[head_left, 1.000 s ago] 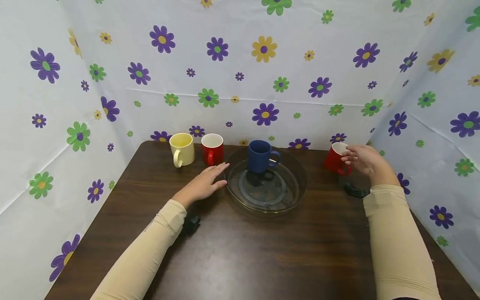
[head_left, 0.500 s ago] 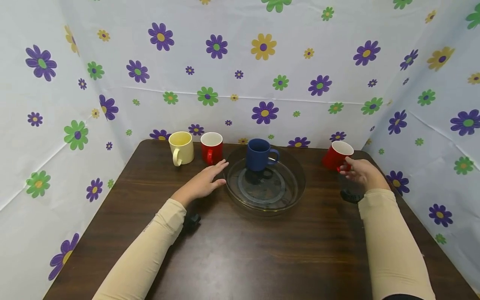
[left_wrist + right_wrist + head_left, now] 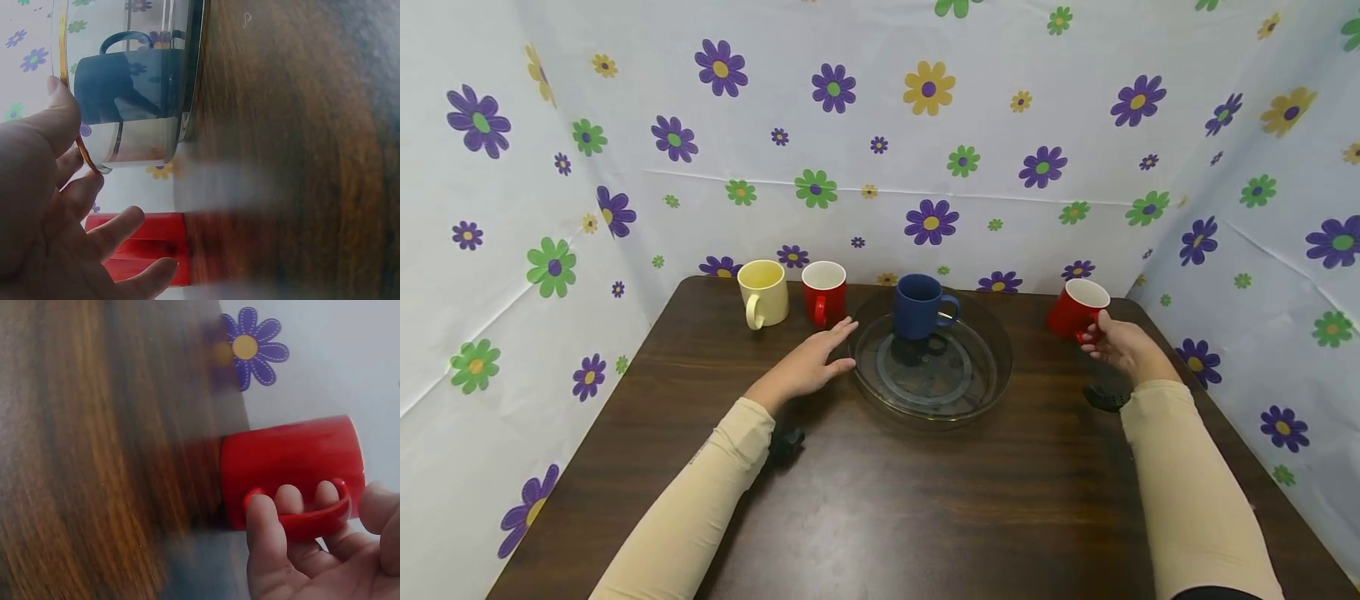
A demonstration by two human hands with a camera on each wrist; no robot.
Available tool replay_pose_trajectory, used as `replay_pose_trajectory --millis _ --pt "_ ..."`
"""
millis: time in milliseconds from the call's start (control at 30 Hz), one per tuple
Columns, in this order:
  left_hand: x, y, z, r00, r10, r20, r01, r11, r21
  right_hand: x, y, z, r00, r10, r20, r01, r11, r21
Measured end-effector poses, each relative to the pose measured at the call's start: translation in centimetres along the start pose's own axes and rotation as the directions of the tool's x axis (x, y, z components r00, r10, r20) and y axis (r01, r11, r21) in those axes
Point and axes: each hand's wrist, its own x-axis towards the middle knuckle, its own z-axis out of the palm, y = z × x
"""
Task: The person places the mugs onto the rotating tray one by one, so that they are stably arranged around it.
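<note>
At the right, a red mug (image 3: pixel 1069 312) with a white inside stands near the table's back edge. My right hand (image 3: pixel 1123 346) holds its handle, with fingertips through the loop in the right wrist view. A clear glass bowl (image 3: pixel 936 414) sits mid-table with a blue mug (image 3: pixel 916 308) standing inside it. My left hand (image 3: pixel 805 362) reaches to the bowl's left side, fingers extended and fingertips right at the rim (image 3: pixel 63 37). Just behind that hand stands a second red mug (image 3: pixel 826 292), partly covered by fingers in the left wrist view.
A pale yellow mug (image 3: pixel 765 296) stands left of the second red mug at the back of the dark wooden table (image 3: pixel 910 508). A white flowered cloth (image 3: pixel 880 100) hangs behind and on both sides. Black wrist straps (image 3: pixel 786 446) show under the sleeves.
My right hand has come down from above the right red mug's rim to its handle and taken hold of it. The mug now stands straighter. My left hand stays by the bowl.
</note>
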Motion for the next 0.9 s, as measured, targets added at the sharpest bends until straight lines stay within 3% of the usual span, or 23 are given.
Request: replay_pose_trajectory --millis 433,700,900 --pt "0.3 -0.2 -0.1 1.0 0.015 0.012 -0.015 1.0 0.015 0.4 0.3 0.8 0.993 0.012 -0.117 0.008 0.986 0.168" --pt "-0.1 -0.2 0.0 1.0 0.009 0.007 -0.009 1.0 0.001 0.9 0.7 1.4 0.982 -0.035 -0.184 0.06 0.99 0.128" --pt "0.0 -0.4 0.1 1.0 0.01 -0.005 -0.01 1.0 -0.01 0.9 0.5 1.9 0.984 -0.074 -0.16 0.09 0.992 0.091"
